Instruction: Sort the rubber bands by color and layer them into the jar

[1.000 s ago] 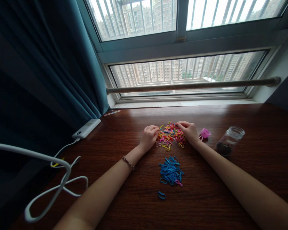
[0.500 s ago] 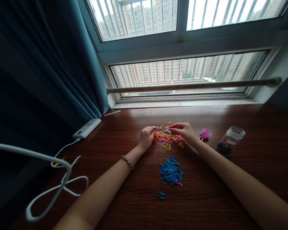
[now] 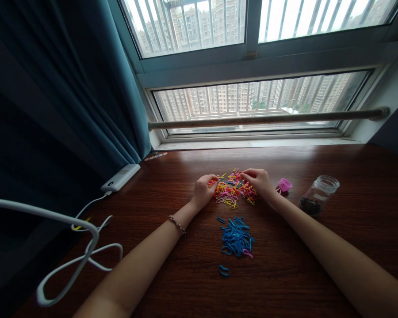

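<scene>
A loose pile of small rubber bands (image 3: 230,191), mostly yellow, red, orange and pink with a little blue, lies on the table. My left hand (image 3: 204,191) rests at the pile's left edge, its fingers closed together. At the upper right edge, my right hand (image 3: 259,181) has thumb and fingertips pinched among the bands. What either hand holds is too small to make out. Nearer to me lies a heap of blue rubber bands (image 3: 237,237) with a pink band (image 3: 247,253) at its lower edge. One blue band (image 3: 223,270) lies apart below it, another (image 3: 220,219) at its upper left.
To the right are a small pink cup-shaped item (image 3: 284,184) and a clear jar (image 3: 322,194) with dark contents, tilted. On the left, a white power strip (image 3: 120,178) and white cable (image 3: 93,247) lie by a blue curtain (image 3: 129,110). A window sill (image 3: 252,143) borders the far edge.
A single blue band now lies at the upper left of the blue heap. My right hand has shifted slightly right over the pile; my left hand stays almost in place.
</scene>
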Action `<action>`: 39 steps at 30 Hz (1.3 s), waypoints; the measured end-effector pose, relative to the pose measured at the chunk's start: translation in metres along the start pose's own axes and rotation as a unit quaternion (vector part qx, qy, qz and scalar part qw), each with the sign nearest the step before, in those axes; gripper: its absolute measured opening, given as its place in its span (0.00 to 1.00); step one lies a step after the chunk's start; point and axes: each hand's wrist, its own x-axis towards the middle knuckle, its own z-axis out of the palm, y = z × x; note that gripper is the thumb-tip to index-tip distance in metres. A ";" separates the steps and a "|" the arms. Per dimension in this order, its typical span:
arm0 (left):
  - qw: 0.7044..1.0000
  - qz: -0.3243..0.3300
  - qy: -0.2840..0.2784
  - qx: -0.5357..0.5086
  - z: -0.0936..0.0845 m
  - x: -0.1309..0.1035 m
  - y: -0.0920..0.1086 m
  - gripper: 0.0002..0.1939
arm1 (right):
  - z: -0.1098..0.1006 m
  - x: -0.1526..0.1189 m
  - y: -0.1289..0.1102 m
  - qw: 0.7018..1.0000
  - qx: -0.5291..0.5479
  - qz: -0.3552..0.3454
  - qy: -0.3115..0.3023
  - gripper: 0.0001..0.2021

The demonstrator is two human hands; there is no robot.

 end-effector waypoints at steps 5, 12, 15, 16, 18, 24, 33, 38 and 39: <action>0.980 0.152 -0.088 -0.093 -0.002 -0.008 0.028 0.04 | -0.006 0.002 0.011 0.986 -0.143 -0.060 0.062 0.20; 0.947 0.247 -0.190 -0.082 0.007 -0.018 0.043 0.05 | -0.003 0.000 0.016 0.972 -0.215 -0.094 0.012 0.20; 0.975 0.182 -0.126 -0.011 0.008 -0.013 0.032 0.09 | -0.003 0.001 0.020 0.961 -0.260 -0.098 0.018 0.17; 0.981 0.158 -0.107 0.017 0.008 -0.011 0.028 0.10 | -0.003 0.002 0.021 0.956 -0.276 -0.096 0.025 0.16; 0.985 0.124 -0.101 0.068 0.009 -0.009 0.021 0.11 | -0.004 0.002 0.023 0.948 -0.304 -0.089 0.045 0.15; 0.968 0.097 -0.198 0.117 0.013 -0.009 0.013 0.14 | -0.004 0.000 0.020 0.946 -0.300 -0.098 0.073 0.20; 0.969 0.085 -0.189 0.134 0.017 -0.009 0.009 0.15 | 0.001 0.002 0.027 0.944 -0.308 -0.113 0.016 0.25; 0.985 0.089 -0.117 0.084 0.017 -0.007 0.005 0.14 | -0.002 0.003 0.025 0.950 -0.290 -0.096 0.060 0.26; 0.990 0.086 -0.095 0.066 0.016 -0.006 0.004 0.13 | -0.003 0.002 0.024 0.955 -0.275 -0.086 0.077 0.25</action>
